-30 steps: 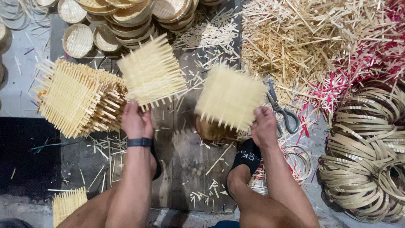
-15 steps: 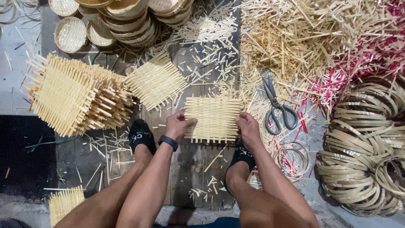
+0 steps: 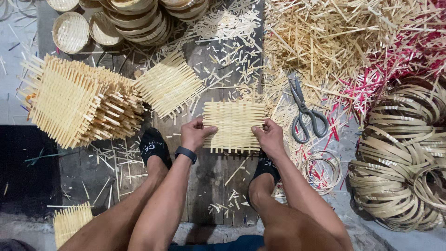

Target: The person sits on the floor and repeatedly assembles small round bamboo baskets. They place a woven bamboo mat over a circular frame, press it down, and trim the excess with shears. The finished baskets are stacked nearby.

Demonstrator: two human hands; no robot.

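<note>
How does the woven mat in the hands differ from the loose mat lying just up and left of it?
The held mat lies square to the view, gripped at its side edges by the left hand and right hand; the loose mat sits skewed and untouched. The held mat lies on the wooden board; the loose mat leans by the mat stack. Both are pale woven strips with protruding ends.

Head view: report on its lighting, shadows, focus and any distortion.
Head view: even, soft light with no glare; only faint shadows under the square pale woven bamboo mat, which the left hand and right hand hold at its sides; focus is sharp on the grey-handled metal scissors; the dark floor patch at lower left is underexposed; slight wide-angle stretch toward the edges.
</note>
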